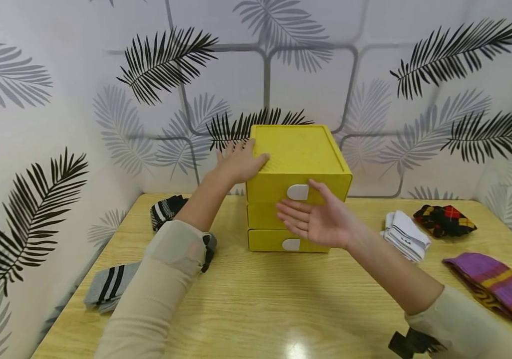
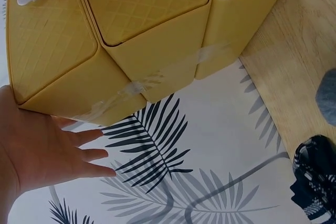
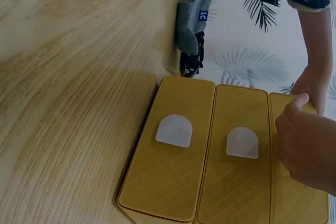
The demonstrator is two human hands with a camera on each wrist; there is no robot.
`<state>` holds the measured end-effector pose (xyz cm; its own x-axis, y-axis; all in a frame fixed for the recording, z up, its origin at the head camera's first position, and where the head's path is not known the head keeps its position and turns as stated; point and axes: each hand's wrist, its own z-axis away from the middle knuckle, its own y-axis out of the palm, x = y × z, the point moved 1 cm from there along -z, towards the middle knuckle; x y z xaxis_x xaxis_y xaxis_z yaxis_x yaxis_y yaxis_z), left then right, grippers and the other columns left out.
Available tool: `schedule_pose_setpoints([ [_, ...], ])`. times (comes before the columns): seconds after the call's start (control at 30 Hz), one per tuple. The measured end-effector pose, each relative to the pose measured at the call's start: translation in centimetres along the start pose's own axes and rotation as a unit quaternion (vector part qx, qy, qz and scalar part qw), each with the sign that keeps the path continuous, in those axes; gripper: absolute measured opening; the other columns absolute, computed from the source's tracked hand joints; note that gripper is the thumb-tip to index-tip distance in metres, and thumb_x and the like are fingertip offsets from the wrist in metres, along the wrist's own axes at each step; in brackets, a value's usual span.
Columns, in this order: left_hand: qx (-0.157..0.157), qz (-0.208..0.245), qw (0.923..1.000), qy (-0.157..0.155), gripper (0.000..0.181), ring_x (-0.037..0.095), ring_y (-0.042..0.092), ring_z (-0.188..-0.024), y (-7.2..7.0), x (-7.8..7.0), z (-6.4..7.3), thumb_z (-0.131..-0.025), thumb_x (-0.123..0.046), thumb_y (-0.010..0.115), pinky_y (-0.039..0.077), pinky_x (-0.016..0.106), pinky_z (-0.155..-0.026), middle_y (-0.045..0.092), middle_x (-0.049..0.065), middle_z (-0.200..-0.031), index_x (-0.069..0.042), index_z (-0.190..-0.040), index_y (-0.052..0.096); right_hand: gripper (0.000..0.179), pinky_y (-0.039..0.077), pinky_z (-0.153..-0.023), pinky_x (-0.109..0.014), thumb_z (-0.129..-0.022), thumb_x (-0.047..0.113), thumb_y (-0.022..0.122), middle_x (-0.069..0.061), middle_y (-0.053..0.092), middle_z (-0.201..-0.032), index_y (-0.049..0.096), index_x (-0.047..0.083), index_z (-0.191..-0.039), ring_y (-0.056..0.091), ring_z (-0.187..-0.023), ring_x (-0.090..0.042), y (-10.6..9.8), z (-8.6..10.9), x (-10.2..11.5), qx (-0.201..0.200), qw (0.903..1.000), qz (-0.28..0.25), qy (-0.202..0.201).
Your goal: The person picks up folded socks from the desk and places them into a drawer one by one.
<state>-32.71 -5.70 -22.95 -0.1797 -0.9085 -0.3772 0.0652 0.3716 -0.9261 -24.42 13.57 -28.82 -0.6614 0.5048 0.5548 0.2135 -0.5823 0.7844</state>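
Note:
A yellow box with three stacked drawers and white tabs stands at the back of the table. My left hand rests on its top left edge, fingers spread and straight; in the left wrist view, that hand lies along the side of the box. My right hand is at the top drawer's front, palm turned up. Its thumb is right at the edge of the top white tab, and its extended fingers lie below. The middle drawer's tab shows in the right wrist view.
On the left lie a black-and-white patterned sock bundle and folded grey socks with black stripes. At right are folded white socks, a dark argyle pair and purple striped socks. A patterned wall stands behind.

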Motion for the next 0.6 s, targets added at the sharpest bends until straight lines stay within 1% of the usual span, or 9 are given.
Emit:
schedule_pose_setpoints([
  [0.1, 0.005, 0.007, 1.0000, 0.001, 0.067, 0.032, -0.003, -0.137, 0.03, -0.06, -0.04, -0.096, -0.052, 0.028, -0.006, 0.053, -0.105, 0.011, 0.013, -0.151, -0.016, -0.149, 0.011, 0.066, 0.035, -0.099, -0.030, -0.090, 0.048, 0.051, -0.009, 0.046, -0.132, 0.032, 0.006, -0.138, 0.042, -0.120, -0.022, -0.24, -0.26, 0.33, -0.008, 0.9998, -0.016, -0.003],
  [0.2, 0.009, 0.006, 0.9999, 0.002, 0.067, 0.032, -0.003, -0.137, 0.05, -0.12, -0.16, -0.096, -0.052, 0.028, -0.005, 0.054, -0.105, 0.010, 0.014, -0.151, -0.016, -0.149, 0.011, 0.061, 0.035, -0.098, -0.031, -0.090, 0.047, 0.052, -0.010, 0.051, -0.125, 0.037, 0.006, -0.133, 0.042, -0.120, -0.022, -0.37, -0.32, 0.39, -0.005, 0.9997, -0.024, 0.000],
  [0.33, 0.023, 0.005, 0.9997, -0.001, 0.068, 0.031, -0.005, -0.137, -0.10, -0.11, -0.27, -0.096, -0.052, 0.027, -0.006, 0.054, -0.104, 0.009, 0.013, -0.151, -0.015, -0.149, 0.008, 0.058, 0.034, -0.100, -0.030, -0.090, 0.047, 0.052, -0.010, 0.049, -0.127, 0.039, 0.009, -0.132, 0.030, -0.129, -0.019, -0.38, -0.27, 0.30, 0.006, 0.9997, -0.024, 0.007],
  [0.37, 0.029, 0.003, 0.9996, -0.002, 0.068, 0.031, -0.006, -0.137, -0.17, -0.12, -0.26, -0.096, -0.053, 0.026, -0.006, 0.054, -0.104, 0.008, 0.013, -0.152, -0.015, -0.149, 0.007, 0.057, 0.034, -0.100, -0.030, -0.090, 0.046, 0.052, -0.010, 0.049, -0.127, 0.040, 0.009, -0.131, 0.029, -0.130, -0.019, -0.39, -0.25, 0.26, 0.006, 0.9997, -0.023, 0.008],
  [0.5, 0.050, -0.006, 0.9987, -0.004, 0.069, 0.031, -0.008, -0.136, -0.52, -0.14, -0.14, -0.096, -0.053, 0.026, -0.006, 0.055, -0.104, 0.005, 0.014, -0.152, -0.015, -0.149, 0.004, 0.054, 0.033, -0.100, -0.030, -0.090, 0.046, 0.051, -0.010, 0.045, -0.131, 0.043, 0.009, -0.128, 0.028, -0.130, -0.020, -0.49, -0.01, 0.03, 0.008, 0.9997, -0.015, 0.015],
  [0.6, 0.056, -0.011, 0.9984, -0.004, 0.069, 0.032, -0.009, -0.136, -0.72, -0.10, -0.03, -0.096, -0.052, 0.026, -0.006, 0.056, -0.104, 0.005, 0.014, -0.152, -0.014, -0.149, 0.003, 0.053, 0.033, -0.100, -0.031, -0.091, 0.046, 0.050, -0.009, 0.041, -0.134, 0.043, 0.009, -0.128, 0.031, -0.128, -0.021, -0.48, 0.33, -0.33, 0.004, 0.9998, -0.001, 0.018],
])
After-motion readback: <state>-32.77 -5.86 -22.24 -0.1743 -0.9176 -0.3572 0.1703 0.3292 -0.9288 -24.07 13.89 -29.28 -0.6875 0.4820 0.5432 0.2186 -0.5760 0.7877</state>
